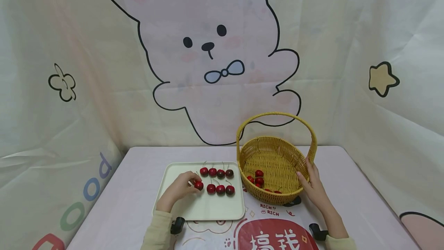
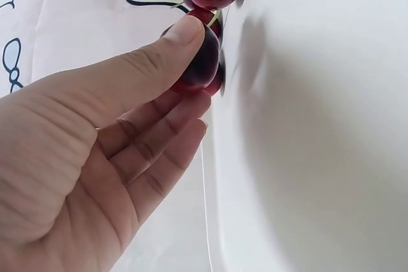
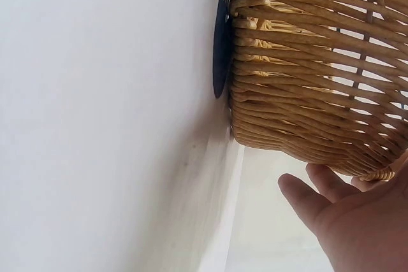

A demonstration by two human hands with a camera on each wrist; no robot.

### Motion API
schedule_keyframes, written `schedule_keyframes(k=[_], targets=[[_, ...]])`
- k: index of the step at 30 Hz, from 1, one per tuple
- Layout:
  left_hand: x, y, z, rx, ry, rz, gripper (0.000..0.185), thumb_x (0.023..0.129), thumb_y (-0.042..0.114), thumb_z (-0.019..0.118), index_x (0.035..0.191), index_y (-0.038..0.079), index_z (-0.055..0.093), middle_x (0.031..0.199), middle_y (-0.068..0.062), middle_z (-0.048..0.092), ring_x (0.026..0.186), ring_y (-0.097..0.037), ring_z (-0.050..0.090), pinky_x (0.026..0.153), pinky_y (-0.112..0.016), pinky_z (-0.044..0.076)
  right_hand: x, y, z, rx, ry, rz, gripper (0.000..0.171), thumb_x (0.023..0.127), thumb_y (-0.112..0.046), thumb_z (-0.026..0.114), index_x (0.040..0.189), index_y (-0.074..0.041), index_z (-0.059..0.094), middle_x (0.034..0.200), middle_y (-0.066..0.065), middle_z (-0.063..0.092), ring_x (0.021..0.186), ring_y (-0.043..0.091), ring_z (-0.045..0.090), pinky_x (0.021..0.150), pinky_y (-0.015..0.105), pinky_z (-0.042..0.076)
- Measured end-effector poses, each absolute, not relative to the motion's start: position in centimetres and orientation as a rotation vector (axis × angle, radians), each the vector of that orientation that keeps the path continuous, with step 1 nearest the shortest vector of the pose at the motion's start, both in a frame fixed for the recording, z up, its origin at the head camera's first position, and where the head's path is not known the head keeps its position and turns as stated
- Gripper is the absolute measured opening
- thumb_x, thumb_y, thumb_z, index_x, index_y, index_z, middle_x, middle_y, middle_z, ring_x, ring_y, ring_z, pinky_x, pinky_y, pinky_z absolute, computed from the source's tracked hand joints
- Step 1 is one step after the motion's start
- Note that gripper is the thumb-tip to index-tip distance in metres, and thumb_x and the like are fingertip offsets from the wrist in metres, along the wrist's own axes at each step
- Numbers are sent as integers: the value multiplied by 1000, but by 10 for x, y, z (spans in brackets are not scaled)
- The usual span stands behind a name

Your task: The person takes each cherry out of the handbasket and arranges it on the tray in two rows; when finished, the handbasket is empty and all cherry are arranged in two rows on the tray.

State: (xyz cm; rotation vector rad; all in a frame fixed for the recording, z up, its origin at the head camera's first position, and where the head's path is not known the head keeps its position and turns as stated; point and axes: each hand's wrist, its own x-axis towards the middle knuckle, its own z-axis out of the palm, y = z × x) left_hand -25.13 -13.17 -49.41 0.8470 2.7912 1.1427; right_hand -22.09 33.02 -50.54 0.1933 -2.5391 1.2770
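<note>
My left hand (image 1: 181, 188) pinches a dark red cherry (image 2: 203, 62) between thumb and fingertips, over the white tray (image 1: 194, 210). Beside it, two short rows of cherries (image 1: 220, 190) with thin stems lie on that tray. To the right stands a yellow woven basket (image 1: 274, 157) with a tall arched handle; several red cherries (image 1: 259, 180) sit in its lower left and front. My right hand (image 1: 315, 188) holds the basket's right side, thumb over the rim and fingers along the outer wall. The right wrist view shows the fingers (image 3: 303, 199) against the wickerwork.
A white cloth with red and black printing (image 1: 274, 234) covers the table. The basket stands right at the tray's right edge. Behind and at both sides hangs a printed fabric backdrop (image 1: 322, 88) with a large cartoon animal.
</note>
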Motion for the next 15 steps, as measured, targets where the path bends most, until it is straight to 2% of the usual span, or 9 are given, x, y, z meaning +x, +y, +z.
schedule_keyframes(k=[7, 15], targets=[[-251, -130, -497, 817, 2759, 1153, 26, 70, 4, 78, 93, 0, 66, 88, -7, 65, 78, -20, 61, 66, -24, 50, -221, 330, -506, 188, -2540, 1272, 70, 98, -25, 45, 149, -9, 1, 150, 29, 0, 128, 57, 20, 92, 73, 25], [-251, -128, -499, 789, 2758, 1123, 26, 71, 5, 77, 94, 1, 66, 89, -7, 65, 79, -20, 60, 68, -25, 50, -222, 330, -506, 195, -2538, 1273, 70, 98, -25, 44, 149, -11, 0, 150, 28, 0, 128, 56, 20, 92, 72, 25]])
